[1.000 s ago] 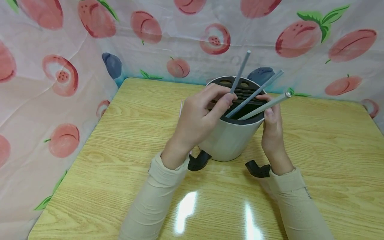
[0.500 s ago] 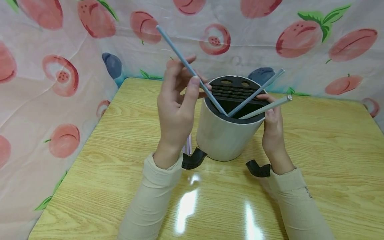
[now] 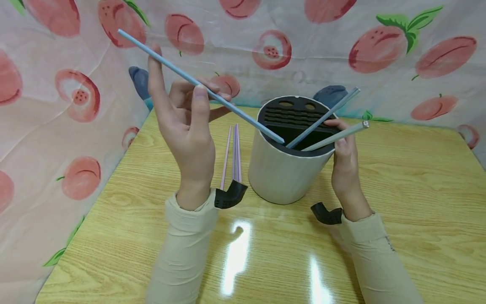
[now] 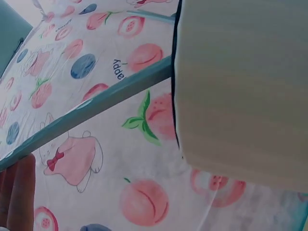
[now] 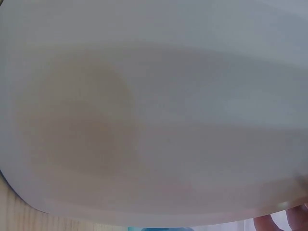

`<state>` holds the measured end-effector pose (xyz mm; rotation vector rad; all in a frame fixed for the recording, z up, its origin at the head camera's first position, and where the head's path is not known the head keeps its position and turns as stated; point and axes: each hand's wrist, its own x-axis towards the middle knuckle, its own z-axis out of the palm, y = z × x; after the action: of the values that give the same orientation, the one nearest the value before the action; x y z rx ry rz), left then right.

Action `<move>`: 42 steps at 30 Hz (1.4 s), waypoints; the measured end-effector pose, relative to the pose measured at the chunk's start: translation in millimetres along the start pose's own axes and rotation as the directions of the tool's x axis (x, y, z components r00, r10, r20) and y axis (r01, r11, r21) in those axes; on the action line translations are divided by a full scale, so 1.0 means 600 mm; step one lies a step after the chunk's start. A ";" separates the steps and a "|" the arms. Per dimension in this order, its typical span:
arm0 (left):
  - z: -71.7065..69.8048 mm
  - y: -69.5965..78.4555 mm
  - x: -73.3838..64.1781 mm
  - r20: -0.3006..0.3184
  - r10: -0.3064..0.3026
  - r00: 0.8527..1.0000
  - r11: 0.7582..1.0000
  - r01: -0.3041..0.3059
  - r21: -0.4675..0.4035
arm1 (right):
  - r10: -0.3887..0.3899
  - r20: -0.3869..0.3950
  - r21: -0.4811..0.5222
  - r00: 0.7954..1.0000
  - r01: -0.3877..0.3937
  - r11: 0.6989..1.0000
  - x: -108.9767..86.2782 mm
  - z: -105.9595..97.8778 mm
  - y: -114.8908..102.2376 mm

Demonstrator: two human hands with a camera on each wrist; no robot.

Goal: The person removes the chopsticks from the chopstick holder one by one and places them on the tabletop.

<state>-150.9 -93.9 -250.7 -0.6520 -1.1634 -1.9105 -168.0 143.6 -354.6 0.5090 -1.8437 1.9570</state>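
A pale blue chopstick (image 3: 178,71) slants up to the left, pinched between the thumb and fingers of my left hand (image 3: 191,131). Its lower end overlaps the near rim of a white utensil holder (image 3: 284,177) with a black slotted insert (image 3: 292,112). My right hand (image 3: 346,173) grips the holder's right side at the rim. Leaning out of the opening are another blue chopstick (image 3: 328,118) and a whitish one (image 3: 336,137). In the left wrist view, the slanting chopstick (image 4: 96,106) reaches the holder's edge. The holder wall (image 5: 192,120) fills most of the right wrist view.
Several pink and purple chopsticks (image 3: 236,156) lie on the wood-grain table (image 3: 114,236), left of the holder. A peach-print cloth (image 3: 319,46) hangs behind and along the left side. Black wrist camera mounts (image 3: 230,195) sit at both cuffs.
My left hand has moved left and up from the holder, tilting the blue chopstick leftward and drawing its lower end to the rim. The pink and purple chopsticks are uncovered. My right hand stays put.
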 end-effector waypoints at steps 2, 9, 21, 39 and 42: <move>-0.005 0.002 0.002 -0.029 -0.001 1.000 1.000 0.000 -0.011 | -0.001 0.001 0.002 1.000 0.001 1.000 -0.001 0.000 0.000; -0.015 0.009 0.010 -0.070 0.063 0.996 0.998 -0.063 0.004 | -0.009 0.002 0.012 1.000 0.009 1.000 -0.003 0.000 -0.001; -0.025 0.006 -0.003 0.034 -0.024 0.999 0.995 0.020 0.100 | -0.002 0.002 0.007 1.000 0.002 1.000 -0.014 -0.003 -0.001; -0.033 -0.007 -0.013 0.305 -0.413 0.858 0.840 0.230 0.491 | -0.020 0.017 0.009 1.000 0.020 1.000 -0.017 -0.009 0.000; -0.042 -0.022 -0.016 0.305 -0.418 0.856 0.832 0.225 0.507 | -0.021 0.020 0.014 1.000 0.021 1.000 -0.016 -0.009 0.000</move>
<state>-157.3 -109.2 -275.4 -0.6268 -2.0356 -1.7066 -159.6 148.9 -360.1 0.5516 -1.8309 1.9585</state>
